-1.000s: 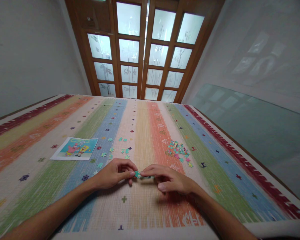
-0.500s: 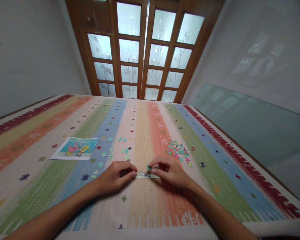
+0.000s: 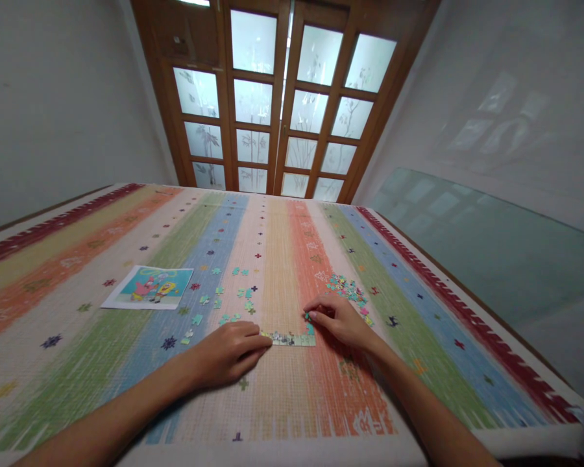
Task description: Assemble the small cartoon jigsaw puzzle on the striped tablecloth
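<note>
A short joined strip of jigsaw pieces [image 3: 292,338] lies flat on the striped cloth in front of me. My left hand [image 3: 231,353] rests palm down on the cloth, its fingertips pressing the strip's left end. My right hand [image 3: 338,319] sits at the strip's right end, its thumb and forefinger pinching a small teal puzzle piece [image 3: 309,318] just above that end. A heap of loose pieces [image 3: 346,290] lies right behind my right hand.
Several single teal pieces [image 3: 222,295] are scattered left of centre. A printed cartoon reference picture [image 3: 150,287] lies at the left. The striped cloth [image 3: 277,259] covers the whole surface. A glass sheet [image 3: 491,253] leans along the right; wooden glazed doors [image 3: 282,104] stand behind.
The strip went from held between both hands to lying flat on the cloth. My right hand moved right and back, now pinching a teal piece; my left flattened onto the strip's end.
</note>
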Motion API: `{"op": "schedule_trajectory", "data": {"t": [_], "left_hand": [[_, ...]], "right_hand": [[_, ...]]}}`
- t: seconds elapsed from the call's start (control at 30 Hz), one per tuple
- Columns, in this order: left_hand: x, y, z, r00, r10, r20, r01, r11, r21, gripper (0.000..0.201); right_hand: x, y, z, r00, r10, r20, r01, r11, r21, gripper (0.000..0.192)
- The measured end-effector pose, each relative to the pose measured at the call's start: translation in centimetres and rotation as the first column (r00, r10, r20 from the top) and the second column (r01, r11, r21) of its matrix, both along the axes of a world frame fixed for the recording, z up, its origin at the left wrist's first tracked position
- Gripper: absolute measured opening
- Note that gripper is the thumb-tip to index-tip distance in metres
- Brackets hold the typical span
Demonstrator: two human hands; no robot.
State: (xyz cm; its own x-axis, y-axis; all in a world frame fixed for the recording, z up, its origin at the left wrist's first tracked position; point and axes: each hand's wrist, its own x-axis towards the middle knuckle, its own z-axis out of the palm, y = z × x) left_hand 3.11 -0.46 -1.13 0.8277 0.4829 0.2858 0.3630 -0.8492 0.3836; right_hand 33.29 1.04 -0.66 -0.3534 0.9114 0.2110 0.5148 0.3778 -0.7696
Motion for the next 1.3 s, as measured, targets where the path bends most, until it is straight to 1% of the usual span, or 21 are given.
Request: {"op": "schedule_trajectory", "data": {"t": [0.13,0.33,0.6,0.83,0.97,1.1,1.17,1.2,1.3], "left_hand": [[0.0,-0.1,0.1,1.0,0.005,-0.005,-0.005,1.0,0.015,0.025],[0.0,0.0,0.0,1.0,0.008,-0.009,-0.008,1.0,0.006,0.024],[0.0,0.1,-0.3,1.0,0.0,-0.009,0.0,1.0,0.003,0.024],[0.0,0.0,-0.5,1.0,0.007,-0.012,-0.007,1.0,0.01,0.023],[-0.1,0.0,-0.4,1.0,-0.002,-0.009,0.002,1.0,0.01,0.023],[-0.1,0.0,-0.3,1.0,-0.009,0.013,0.009,1.0,0.008,0.024],[0.0,0.0,-0.2,1.0,-0.013,0.025,0.013,1.0,0.01,0.024],[0.0,0.0,-0.2,0.999,-0.013,0.031,0.012,1.0,0.017,0.025],[-0.1,0.1,0.0,0.998,0.015,0.059,-0.018,0.999,0.047,0.026]], "right_hand": [[0.3,0.1,-0.3,0.996,0.04,0.078,-0.041,0.999,0.013,0.017],[0.3,0.0,0.1,0.983,0.101,0.154,-0.104,0.994,0.015,0.019],[0.0,-0.1,0.1,0.974,0.075,0.214,-0.082,0.996,0.024,0.015],[0.1,-0.2,0.6,0.972,-0.006,0.234,-0.02,0.994,0.108,0.017],[0.0,-0.4,0.7,0.974,0.013,0.225,-0.039,0.993,0.11,0.013],[-0.1,-0.4,0.8,0.956,0.03,0.291,-0.061,0.993,0.097,0.007],[0.0,-0.4,0.8,0.956,0.034,0.29,-0.061,0.995,0.083,0.01],[0.0,-0.5,0.8,0.96,0.047,0.275,-0.069,0.995,0.073,0.015],[0.2,-0.6,1.0,0.97,0.13,0.208,-0.141,0.989,0.037,0.039]]}}
